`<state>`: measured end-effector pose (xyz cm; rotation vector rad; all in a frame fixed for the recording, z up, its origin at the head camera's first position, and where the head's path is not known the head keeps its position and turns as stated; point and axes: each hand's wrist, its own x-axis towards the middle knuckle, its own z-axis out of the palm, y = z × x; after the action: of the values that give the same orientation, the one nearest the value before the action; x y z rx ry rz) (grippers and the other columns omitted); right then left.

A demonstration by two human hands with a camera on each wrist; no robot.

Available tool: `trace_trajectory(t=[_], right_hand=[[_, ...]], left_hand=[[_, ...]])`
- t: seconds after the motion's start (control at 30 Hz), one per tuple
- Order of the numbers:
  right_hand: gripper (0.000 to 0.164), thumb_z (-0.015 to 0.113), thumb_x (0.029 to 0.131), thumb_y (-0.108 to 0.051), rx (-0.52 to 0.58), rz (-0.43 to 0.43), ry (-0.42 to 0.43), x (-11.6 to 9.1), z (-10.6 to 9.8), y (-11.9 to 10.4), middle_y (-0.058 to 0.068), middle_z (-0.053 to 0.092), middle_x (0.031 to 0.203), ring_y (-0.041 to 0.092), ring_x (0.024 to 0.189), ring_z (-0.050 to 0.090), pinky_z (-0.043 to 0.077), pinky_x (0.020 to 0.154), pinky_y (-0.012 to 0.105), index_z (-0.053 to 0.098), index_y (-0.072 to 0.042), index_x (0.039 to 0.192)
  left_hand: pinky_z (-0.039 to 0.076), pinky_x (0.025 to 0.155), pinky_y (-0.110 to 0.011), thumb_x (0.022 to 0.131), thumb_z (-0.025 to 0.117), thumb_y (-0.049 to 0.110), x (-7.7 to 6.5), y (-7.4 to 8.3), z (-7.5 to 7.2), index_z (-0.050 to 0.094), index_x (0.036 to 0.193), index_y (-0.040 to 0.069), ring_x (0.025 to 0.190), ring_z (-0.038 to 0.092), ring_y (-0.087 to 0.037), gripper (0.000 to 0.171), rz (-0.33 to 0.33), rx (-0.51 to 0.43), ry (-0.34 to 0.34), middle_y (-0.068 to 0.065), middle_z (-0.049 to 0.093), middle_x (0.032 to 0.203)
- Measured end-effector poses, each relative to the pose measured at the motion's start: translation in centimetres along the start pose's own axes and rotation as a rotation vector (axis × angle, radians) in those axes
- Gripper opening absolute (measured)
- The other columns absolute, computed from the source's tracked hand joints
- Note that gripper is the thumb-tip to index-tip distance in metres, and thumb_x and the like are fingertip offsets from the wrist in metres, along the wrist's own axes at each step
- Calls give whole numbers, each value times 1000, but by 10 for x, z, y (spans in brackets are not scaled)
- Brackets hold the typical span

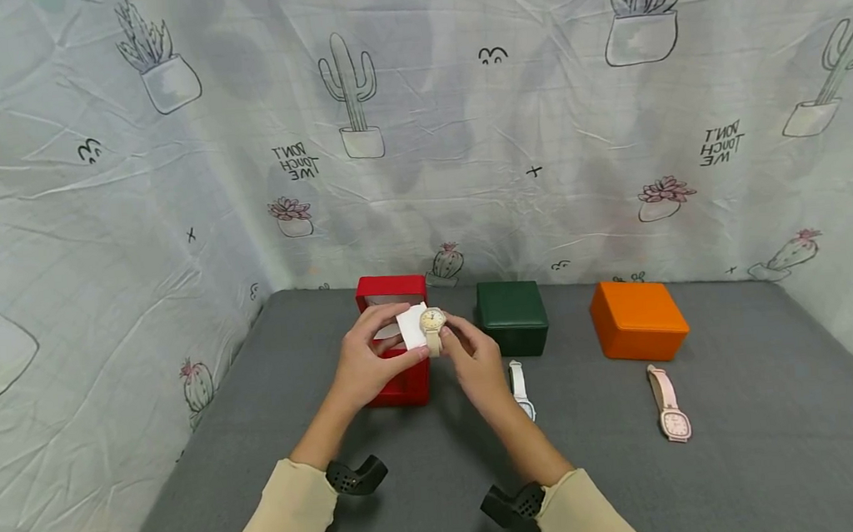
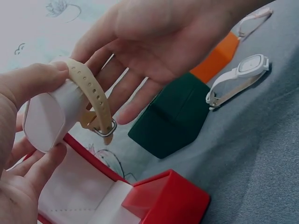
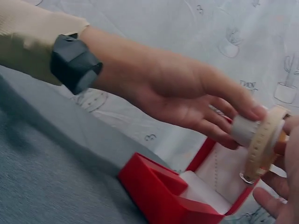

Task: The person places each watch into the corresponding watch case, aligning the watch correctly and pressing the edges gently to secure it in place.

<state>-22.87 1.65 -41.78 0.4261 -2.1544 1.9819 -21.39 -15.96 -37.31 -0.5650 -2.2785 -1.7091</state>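
In the head view, my left hand (image 1: 362, 363) pinches a small white watch cushion (image 1: 411, 327) between thumb and fingers. Beside it my right hand (image 1: 477, 366) holds a cream-strapped wristwatch (image 1: 433, 322), its round dial facing up toward me. Seen from the left wrist, the holed strap (image 2: 88, 86) curves around one end of the cushion (image 2: 44, 121), and its metal buckle hangs on the lower side. Both hands are raised above an open red watch box (image 1: 400, 389), whose pale lining (image 2: 74, 186) shows in the left wrist view.
Right of the red box stand a closed dark green box (image 1: 513, 318) and a closed orange box (image 1: 637, 320). A white watch (image 1: 521, 392) lies before the green box, a pink watch (image 1: 667, 406) before the orange one. Patterned cloth (image 1: 446, 131) hangs behind the grey table (image 1: 783, 405).
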Motion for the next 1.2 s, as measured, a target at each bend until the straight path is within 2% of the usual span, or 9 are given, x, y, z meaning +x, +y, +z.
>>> trace_trajectory(t=[0.17, 0.33, 0.53, 0.63, 0.77, 0.9, 1.07, 1.13, 1.2], right_hand=[[41, 55, 99, -31, -90, 18, -93, 4, -8, -4, -3, 50, 145, 17, 131, 50, 45, 106, 45, 56, -15, 137], [40, 58, 97, -27, -157, -14, -111, 6, -14, -8, 3, 47, 139, 21, 121, 52, 49, 95, 40, 58, -10, 134], [43, 58, 97, -17, -45, 6, -201, 8, -19, -9, 3, 43, 143, 22, 124, 48, 49, 90, 24, 52, -9, 139], [48, 57, 98, -18, -18, 22, -244, 8, -20, -9, 1, 38, 149, 21, 129, 44, 48, 92, 22, 47, -11, 144], [53, 55, 99, -19, -1, 27, -294, 7, -18, -10, -1, 32, 154, 22, 137, 37, 47, 102, 34, 39, -12, 148], [56, 51, 101, -20, 35, 22, -370, 7, -17, -9, -3, 23, 160, 21, 146, 26, 34, 114, 49, 30, -16, 153], [69, 49, 102, -21, 143, 28, -466, 9, -21, -9, -5, 18, 163, 21, 151, 15, 19, 119, 53, 7, -30, 156], [72, 50, 101, -19, 175, 26, -470, 10, -23, -9, -6, 19, 162, 20, 151, 15, 19, 120, 52, 5, -31, 156], [69, 51, 100, -17, 166, 12, -452, 11, -24, -9, -6, 20, 162, 19, 151, 16, 19, 120, 48, 11, -26, 156]], left_hand=[[51, 95, -47, 77, 79, 1, 0, -1, -3, 54, 130, -5, 114, 55, -32, 59, 23, 11, -27, -20, 52, 128], [51, 95, -49, 77, 79, 1, 0, 1, -5, 55, 130, -4, 113, 54, -31, 59, 37, 27, -60, -19, 52, 130], [52, 95, -49, 77, 78, 1, 0, 2, -6, 54, 131, -3, 114, 52, -29, 59, 37, 34, -75, -19, 51, 132], [52, 95, -47, 78, 77, 1, 0, 1, -7, 53, 132, -3, 115, 52, -29, 60, 29, 27, -86, -18, 51, 133], [52, 95, -45, 77, 78, 0, 0, 0, -10, 53, 132, -3, 116, 51, -29, 61, 18, 16, -103, -17, 51, 132], [52, 94, -43, 76, 79, 0, 0, 0, -13, 54, 131, -4, 115, 53, -29, 61, 34, 24, -106, -18, 53, 130], [51, 95, -47, 75, 79, 0, -3, 2, -13, 57, 129, -2, 114, 54, -29, 59, 45, 54, -158, -18, 55, 129], [50, 96, -51, 75, 79, 1, -3, 3, -12, 57, 129, -1, 115, 54, -30, 58, 51, 64, -170, -18, 55, 129], [50, 97, -51, 75, 80, 3, -4, 4, -11, 58, 129, -1, 116, 53, -29, 58, 68, 85, -159, -17, 55, 130]])
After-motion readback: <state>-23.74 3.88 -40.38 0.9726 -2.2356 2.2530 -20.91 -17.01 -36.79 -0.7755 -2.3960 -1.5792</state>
